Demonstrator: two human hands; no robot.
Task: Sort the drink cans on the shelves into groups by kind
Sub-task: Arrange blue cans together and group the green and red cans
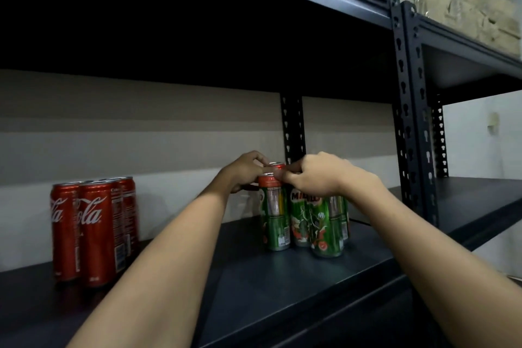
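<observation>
1. Cans of two kinds stand on the dark shelf [282, 285]: a tight cluster of red cola cans [94, 230] at the left, and a cluster of green Milo cans [310, 220] near the middle, just in front of the rear upright.
2. Both hands are over the green group. The left hand [245, 171] has its fingers curled about the red top of the near-left green can [274, 215], pinching at the rim.
3. The right hand [316, 175] pinches at the top of a can behind it, whose red rim [276, 165] just shows; which can its fingers actually hold is hard to tell.
4. Judging by this, the step in hand is squaring up the green group.
5. To do it well, each can should be held low on the rim, kept upright, and slid until its side touches its neighbour, without knocking the front can [327, 229].
6. The two kinds should stay well apart.
</observation>
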